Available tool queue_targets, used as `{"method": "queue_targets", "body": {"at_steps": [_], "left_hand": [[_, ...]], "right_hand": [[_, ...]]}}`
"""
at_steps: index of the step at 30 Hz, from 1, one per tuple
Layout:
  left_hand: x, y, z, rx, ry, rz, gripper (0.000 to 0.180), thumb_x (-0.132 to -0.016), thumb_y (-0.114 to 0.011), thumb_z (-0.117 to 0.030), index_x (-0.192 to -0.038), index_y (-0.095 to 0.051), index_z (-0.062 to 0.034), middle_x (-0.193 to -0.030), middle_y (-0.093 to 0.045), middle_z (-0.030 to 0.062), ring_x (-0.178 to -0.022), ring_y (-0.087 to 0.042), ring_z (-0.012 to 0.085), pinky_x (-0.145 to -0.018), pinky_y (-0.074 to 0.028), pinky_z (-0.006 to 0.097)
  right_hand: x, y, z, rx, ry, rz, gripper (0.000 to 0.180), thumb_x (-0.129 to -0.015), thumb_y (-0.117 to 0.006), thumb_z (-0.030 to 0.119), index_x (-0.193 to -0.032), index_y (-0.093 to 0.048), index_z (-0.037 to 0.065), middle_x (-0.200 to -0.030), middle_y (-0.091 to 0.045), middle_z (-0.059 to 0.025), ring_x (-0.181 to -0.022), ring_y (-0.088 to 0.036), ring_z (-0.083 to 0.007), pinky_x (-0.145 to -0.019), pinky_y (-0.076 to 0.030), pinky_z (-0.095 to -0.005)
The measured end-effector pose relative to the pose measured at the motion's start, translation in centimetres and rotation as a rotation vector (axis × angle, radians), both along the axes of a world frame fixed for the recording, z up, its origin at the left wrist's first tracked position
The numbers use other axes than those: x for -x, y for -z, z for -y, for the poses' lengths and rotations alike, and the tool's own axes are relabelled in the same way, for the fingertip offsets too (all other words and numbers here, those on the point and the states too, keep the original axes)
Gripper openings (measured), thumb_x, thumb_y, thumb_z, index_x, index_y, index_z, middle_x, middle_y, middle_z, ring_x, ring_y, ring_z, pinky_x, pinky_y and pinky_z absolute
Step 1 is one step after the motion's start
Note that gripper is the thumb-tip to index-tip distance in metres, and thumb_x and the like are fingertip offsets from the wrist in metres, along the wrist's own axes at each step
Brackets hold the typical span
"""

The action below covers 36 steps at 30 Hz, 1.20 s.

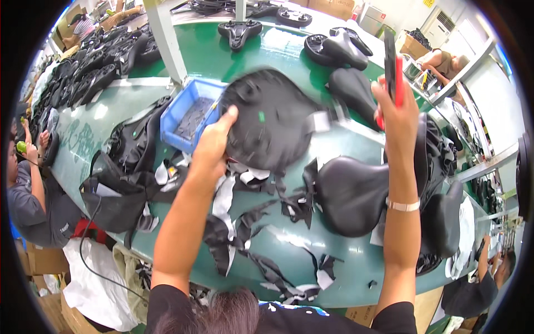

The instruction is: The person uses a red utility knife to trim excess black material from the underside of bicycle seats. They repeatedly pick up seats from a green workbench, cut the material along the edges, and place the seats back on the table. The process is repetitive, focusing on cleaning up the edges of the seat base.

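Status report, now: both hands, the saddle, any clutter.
Left hand gripping black saddle, underside showing, blurred. Right hand raised, closed on red-and-black tool. Black scraps littering green table below.

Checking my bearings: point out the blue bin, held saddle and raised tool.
Blue bin [177, 142]: head view, near wall.
Held saddle [272, 123]: head view, underside.
Raised tool [399, 82]: head view, red part.

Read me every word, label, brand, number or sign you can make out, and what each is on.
None is clear enough to quote.
Yellow sign, top right: too small.
Upper cardboard box: marking too small.
Co-worker's grey shirt, left: lettering too small.
Lower cardboard box: print too small.
Bicycle saddle in left hand: motion-blurred, nothing readable.
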<state>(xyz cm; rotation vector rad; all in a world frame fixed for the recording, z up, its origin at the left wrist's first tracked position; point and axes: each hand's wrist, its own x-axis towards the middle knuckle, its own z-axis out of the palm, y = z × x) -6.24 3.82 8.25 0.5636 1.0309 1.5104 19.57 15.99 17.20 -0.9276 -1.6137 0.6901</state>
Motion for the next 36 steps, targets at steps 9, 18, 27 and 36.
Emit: {"method": "queue_targets", "body": {"at_steps": [9,18,27,36], "left_hand": [[-7.8,9.4,-4.0,-0.132,-0.131,-0.728,0.014,-0.089,-0.063,-0.010,-0.097,-0.059,0.0002,-0.079,-0.059,0.0085,-0.066,-0.055,0.0140,-0.060,-0.045,0.028],[-7.7,8.5,-3.5,-0.078,-0.055,-0.737,0.011,-0.088,-0.065,-0.010,-0.089,-0.062,-0.0001,-0.074,-0.059,0.0060,-0.061,-0.054,0.0103,-0.056,-0.043,0.025],[-7.3,10.4,-4.7,-0.168,-0.220,-0.507,0.034,-0.091,-0.064,-0.025,-0.113,-0.050,-0.0020,-0.082,-0.055,0.0028,-0.068,-0.049,0.0090,-0.059,-0.041,0.025],[-6.5,7.6,-3.7,-0.548,-0.654,-1.047,0.026,-0.093,-0.055,-0.031,-0.094,-0.065,-0.0076,-0.099,-0.063,0.0069,-0.110,-0.051,0.0308,-0.099,-0.032,0.040]], "right_hand": [[10.8,14.7,-26.0,0.583,-0.047,-0.160,0.027,-0.080,-0.074,0.021,-0.096,-0.059,0.006,-0.083,-0.058,-0.0037,-0.065,-0.056,-0.0141,-0.056,-0.051,-0.0314],[12.5,20.3,-34.6,0.436,0.330,0.048,0.045,-0.076,-0.072,0.029,-0.114,-0.060,0.009,-0.093,-0.065,-0.0142,-0.075,-0.065,-0.0240,-0.069,-0.052,-0.0371],[5.9,11.9,-15.7,0.657,-0.121,-0.244,0.042,-0.084,-0.068,0.023,-0.117,-0.050,0.008,-0.100,-0.054,-0.0045,-0.090,-0.056,-0.0171,-0.063,-0.055,-0.0359],[-2.5,4.7,2.4,0.505,-0.087,0.173,0.027,-0.090,-0.063,0.023,-0.108,-0.057,0.004,-0.075,-0.057,-0.0021,-0.060,-0.053,-0.0088,-0.057,-0.050,-0.0250]]}}
